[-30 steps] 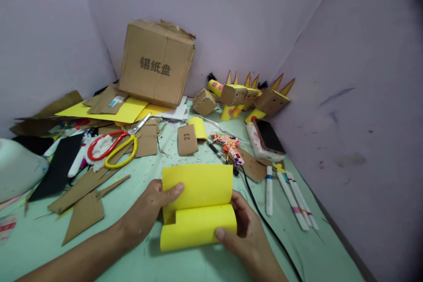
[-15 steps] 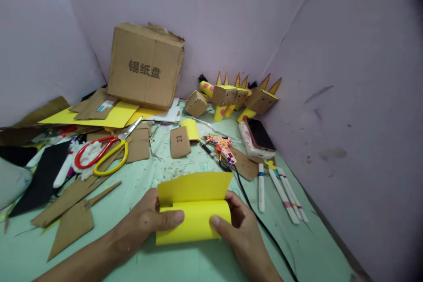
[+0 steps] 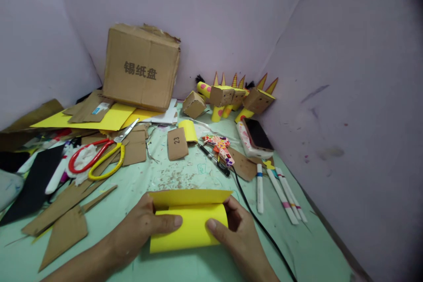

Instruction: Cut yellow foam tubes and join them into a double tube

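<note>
Between left hand (image 3: 142, 220) and right hand (image 3: 243, 229), yellow paper's (image 3: 193, 231) flap (image 3: 191, 197) has dipped.

The sheet (image 3: 191, 230) is plain yellow, the tablecloth (image 3: 132, 183) pale green.

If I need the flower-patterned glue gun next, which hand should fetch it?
Probably the right hand: the glue gun lies nearer to it than to the left hand, with its handle end pointing that way. Both hold the yellow paper, so the left could steady it alone.
</note>
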Motion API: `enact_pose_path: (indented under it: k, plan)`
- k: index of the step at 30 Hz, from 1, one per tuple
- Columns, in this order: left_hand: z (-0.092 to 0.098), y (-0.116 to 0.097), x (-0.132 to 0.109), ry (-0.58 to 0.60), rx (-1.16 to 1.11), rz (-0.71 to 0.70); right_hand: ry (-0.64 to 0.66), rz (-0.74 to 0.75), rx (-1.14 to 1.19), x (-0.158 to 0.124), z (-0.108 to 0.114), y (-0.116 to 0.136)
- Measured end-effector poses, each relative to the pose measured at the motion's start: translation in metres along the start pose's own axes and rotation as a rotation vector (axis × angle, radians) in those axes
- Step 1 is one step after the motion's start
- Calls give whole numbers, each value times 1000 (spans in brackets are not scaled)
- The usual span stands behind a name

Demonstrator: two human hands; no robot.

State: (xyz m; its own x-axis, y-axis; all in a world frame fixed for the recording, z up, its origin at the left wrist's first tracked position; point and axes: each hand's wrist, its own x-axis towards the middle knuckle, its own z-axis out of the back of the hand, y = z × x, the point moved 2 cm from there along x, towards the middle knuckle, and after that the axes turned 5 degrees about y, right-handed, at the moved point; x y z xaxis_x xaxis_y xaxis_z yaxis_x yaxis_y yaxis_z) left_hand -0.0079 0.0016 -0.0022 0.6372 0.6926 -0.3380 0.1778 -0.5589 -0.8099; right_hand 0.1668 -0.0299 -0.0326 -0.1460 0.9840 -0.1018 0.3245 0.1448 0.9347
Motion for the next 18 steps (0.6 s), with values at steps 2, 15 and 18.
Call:
enact_pose_path:
  k: [2, 15, 18]
  plan:
    - [2, 3, 1, -23, -21, 14, -19, 1, 0, 1, 1, -1]
    - [1, 5, 2, -180, -54, 12, -105, -26, 48, 3, 3, 1]
    - [6, 7, 1, -261, -60, 9, -129, -13, 31, 3, 3, -2]
